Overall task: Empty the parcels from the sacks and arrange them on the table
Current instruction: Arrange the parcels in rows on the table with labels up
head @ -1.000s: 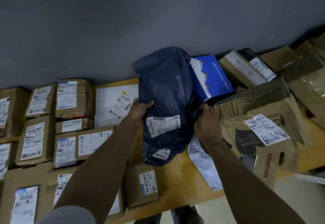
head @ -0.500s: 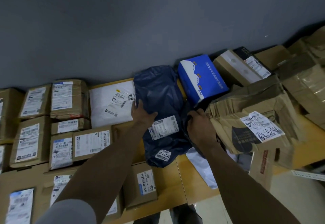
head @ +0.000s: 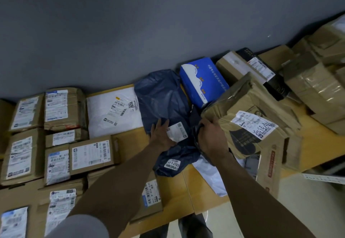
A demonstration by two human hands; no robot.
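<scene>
Leans over a yellow wooden worktop (head: 188,191), grey sleeve (head: 80,226) lowest in view. Holds both arms out past a small brown cardboard box (head: 149,202) at the near edge and a white plastic pouch (head: 211,178) drooping over that edge. Faces rows of labelled brown cardboard boxes (head: 91,155) set side by side to the left. Presses the left hand (head: 162,137) flat on a dark blue plastic mailer bag (head: 160,97), fingers (head: 158,125) straight and spread beside its white label. Grips with the right hand (head: 212,138) a dark fold at the bag's right side, fingers curled tight (tips hidden in the plastic), knuckles against a crumpled brown paper parcel (head: 248,125) bearing a handwritten label. Has the bag lying on the worktop, far end near the grey wall (head: 168,23), between a flat white mailer (head: 112,110) on the left and a blue and white carton (head: 201,80) on the right.
</scene>
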